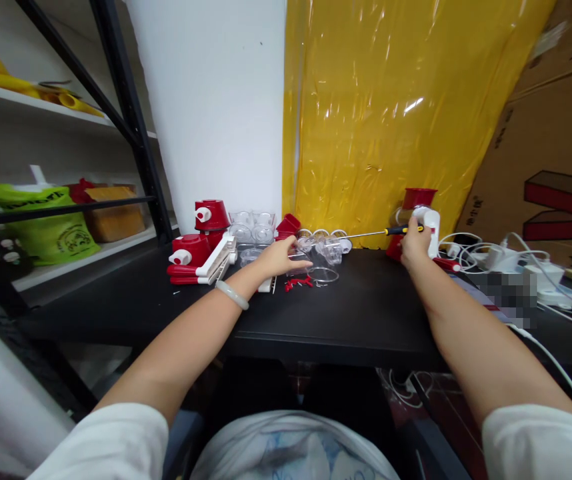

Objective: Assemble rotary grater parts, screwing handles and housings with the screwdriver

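Observation:
My right hand (415, 245) is closed around a screwdriver with a black and yellow handle (400, 230). Its long metal shaft (366, 235) points left, towards clear plastic parts (330, 249). Just behind that hand stands a red and white device (433, 227), partly hidden by it. My left hand (284, 259) is open, thumb and fingers apart, reaching over the clear parts; whether it touches them I cannot tell. Small red pieces (299, 283) and a thin clear ring (324, 275) lie in front of its fingertips.
Left on the black table (286, 327) are red containers (191, 250), white-and-red handles (219, 260) and clear cups (253, 227). White cables and adapters (503, 257) lie at the right. A shelf rack (131, 127) stands left; a cardboard box (536, 133) leans right.

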{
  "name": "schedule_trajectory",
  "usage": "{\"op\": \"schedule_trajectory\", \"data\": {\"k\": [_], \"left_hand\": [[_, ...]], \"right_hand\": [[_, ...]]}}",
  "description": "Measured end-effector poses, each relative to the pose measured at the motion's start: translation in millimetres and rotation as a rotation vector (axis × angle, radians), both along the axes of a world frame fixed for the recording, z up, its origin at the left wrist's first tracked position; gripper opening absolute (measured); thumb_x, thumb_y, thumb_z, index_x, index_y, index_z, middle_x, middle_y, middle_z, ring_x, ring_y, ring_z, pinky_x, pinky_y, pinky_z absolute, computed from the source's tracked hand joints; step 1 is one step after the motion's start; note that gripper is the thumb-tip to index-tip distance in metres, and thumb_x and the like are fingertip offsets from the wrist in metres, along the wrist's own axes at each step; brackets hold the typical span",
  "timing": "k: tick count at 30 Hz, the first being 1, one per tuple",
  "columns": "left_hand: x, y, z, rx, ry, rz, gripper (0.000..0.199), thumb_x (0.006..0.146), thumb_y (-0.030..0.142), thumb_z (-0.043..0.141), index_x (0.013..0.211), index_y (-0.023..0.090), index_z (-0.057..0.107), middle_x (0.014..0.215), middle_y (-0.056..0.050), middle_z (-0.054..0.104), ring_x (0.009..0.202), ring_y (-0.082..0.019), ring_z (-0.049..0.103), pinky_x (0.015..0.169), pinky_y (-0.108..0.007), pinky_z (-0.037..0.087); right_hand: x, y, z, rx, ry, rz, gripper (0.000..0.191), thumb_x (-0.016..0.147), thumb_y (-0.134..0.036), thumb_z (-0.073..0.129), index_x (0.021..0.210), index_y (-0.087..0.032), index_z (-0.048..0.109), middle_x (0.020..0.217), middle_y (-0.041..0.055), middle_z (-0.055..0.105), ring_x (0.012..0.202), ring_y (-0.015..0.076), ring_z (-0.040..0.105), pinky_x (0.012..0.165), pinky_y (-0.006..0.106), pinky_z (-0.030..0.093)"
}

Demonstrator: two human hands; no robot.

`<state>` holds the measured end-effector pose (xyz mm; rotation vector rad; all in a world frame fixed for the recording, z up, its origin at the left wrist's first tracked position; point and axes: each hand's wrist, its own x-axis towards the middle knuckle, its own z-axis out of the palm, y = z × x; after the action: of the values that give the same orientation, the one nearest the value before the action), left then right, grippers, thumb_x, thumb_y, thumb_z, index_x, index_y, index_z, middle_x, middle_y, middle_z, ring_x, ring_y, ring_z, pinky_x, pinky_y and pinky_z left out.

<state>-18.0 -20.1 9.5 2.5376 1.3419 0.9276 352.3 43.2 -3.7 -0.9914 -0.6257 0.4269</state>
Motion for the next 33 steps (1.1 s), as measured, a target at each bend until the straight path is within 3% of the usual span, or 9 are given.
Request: {"op": "schedule_trajectory", "data": {"k": [3,7,12,14,17,21,26,33], "left_hand": [[0.2,-0.8,0.7,-0.008,0.002,0.002,0.054,0.067,0.064,0.071,0.096,0.021,0.053,0.088,-0.004,0.065,0.081,-0.022,0.061,0.068,-0.030,0.042],[1.0,-3.1,2.2,-0.018,-0.018,-0.009,0.054,0.067,0.061,0.072,0.097,0.020,0.054,0.088,-0.004,0.065,0.081,-0.022,0.061,0.069,-0.031,0.042],[1.9,-5.7,3.6,-0.038,-0.035,-0.020,0.052,0.067,0.058,0.074,0.098,0.020,0.055,0.089,-0.005,0.066,0.082,-0.022,0.062,0.071,-0.031,0.044],[1.7,-4.7,2.9,-0.029,-0.034,-0.026,0.052,0.067,0.058,0.073,0.097,0.020,0.055,0.089,-0.005,0.066,0.082,-0.022,0.062,0.071,-0.031,0.044],[1.0,-2.1,1.0,-0.014,-0.026,-0.012,0.053,0.067,0.061,0.072,0.097,0.020,0.055,0.090,-0.004,0.066,0.082,-0.022,0.062,0.070,-0.032,0.044],[0.5,-0.7,0.2,-0.017,-0.029,-0.008,0.054,0.067,0.062,0.072,0.099,0.021,0.056,0.090,-0.004,0.066,0.082,-0.022,0.062,0.071,-0.032,0.044],[0.0,-1.0,0.9,-0.017,-0.019,-0.019,0.055,0.067,0.062,0.072,0.100,0.020,0.055,0.089,-0.005,0.066,0.081,-0.022,0.061,0.069,-0.031,0.043],[0.2,-1.2,0.5,-0.020,-0.027,-0.011,0.055,0.067,0.062,0.071,0.098,0.020,0.055,0.090,-0.005,0.066,0.082,-0.022,0.061,0.070,-0.031,0.043]], "right_hand": [[2.1,2.6,-3.1,-0.056,-0.063,-0.109,0.019,0.085,-0.036,0.057,0.095,-0.019,0.058,0.065,-0.0047,0.051,0.046,0.0083,0.047,0.036,0.017,0.040],[2.3,4.6,2.2,-0.046,0.126,0.001,0.013,0.088,-0.026,0.045,0.094,-0.021,0.056,0.072,-0.0023,0.057,0.052,0.0100,0.058,0.039,0.018,0.045],[-4.9,1.0,11.3,0.084,0.318,0.134,0.016,0.090,-0.021,0.029,0.093,-0.022,0.045,0.074,-0.0011,0.057,0.060,0.0135,0.065,0.041,0.021,0.049],[-9.2,-1.2,11.8,0.073,0.262,0.119,0.015,0.093,-0.028,0.029,0.094,-0.022,0.044,0.075,-0.0010,0.057,0.058,0.0132,0.064,0.041,0.022,0.048],[-13.2,-3.2,8.7,0.019,0.114,0.001,0.015,0.092,-0.038,0.045,0.097,-0.024,0.044,0.076,-0.0013,0.056,0.053,0.0116,0.059,0.040,0.021,0.047],[-10.3,-2.3,2.7,-0.022,-0.068,-0.131,0.023,0.083,-0.039,0.062,0.090,-0.021,0.050,0.076,0.0006,0.056,0.052,0.0109,0.055,0.040,0.021,0.047],[-5.3,0.2,1.5,-0.012,-0.080,-0.111,0.012,0.083,-0.029,0.061,0.084,-0.019,0.055,0.077,0.0012,0.059,0.061,0.0121,0.059,0.050,0.023,0.054],[-10.2,-1.4,11.2,0.068,0.029,-0.076,0.012,0.086,-0.016,0.049,0.097,-0.019,0.047,0.080,0.0015,0.062,0.069,0.0141,0.066,0.043,0.019,0.048]]}}
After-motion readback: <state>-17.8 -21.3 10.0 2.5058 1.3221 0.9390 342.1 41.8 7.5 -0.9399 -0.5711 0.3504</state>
